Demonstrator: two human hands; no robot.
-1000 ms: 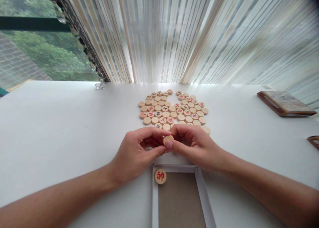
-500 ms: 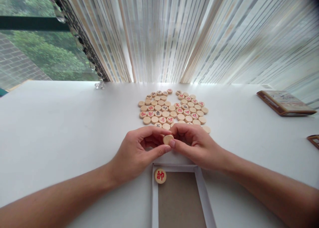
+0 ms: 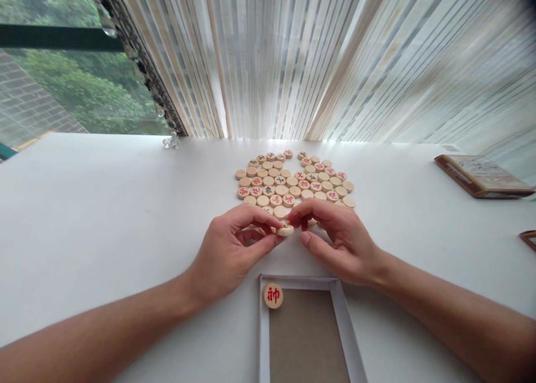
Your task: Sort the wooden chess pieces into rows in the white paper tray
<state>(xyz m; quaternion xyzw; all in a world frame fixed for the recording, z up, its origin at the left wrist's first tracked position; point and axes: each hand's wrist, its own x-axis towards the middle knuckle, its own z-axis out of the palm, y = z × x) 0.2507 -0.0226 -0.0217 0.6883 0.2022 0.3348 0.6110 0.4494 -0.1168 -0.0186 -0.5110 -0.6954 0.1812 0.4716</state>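
Between the thumb and fingertips of my left hand (image 3: 232, 249) is a round wooden Chinese chess piece (image 3: 285, 231), tilted so its pale edge faces me. My right hand (image 3: 341, 240) is just right of it, thumb spread from the curled fingers. Its index fingertip is close to the piece; whether it touches, I cannot tell. Beyond both hands lies a flat cluster of Chinese chess pieces (image 3: 280, 190), some blank side up, others showing red or black characters. Nearer to me, a piece with a red character (image 3: 273, 296) lies in the far left corner of a shallow white box (image 3: 263, 338).
The white table (image 3: 104, 215) reaches back to a striped curtain (image 3: 259, 59), with a window at the left. A brown box (image 3: 481, 176) lies at the right, and another brown object (image 3: 528, 239) is cut off at the right edge. A small clear ornament (image 3: 171, 142) stands at the back.
The piece in my fingers has turned from its blank face towards its edge. My right thumb has come off it and moved right, while my left hand keeps its grip.
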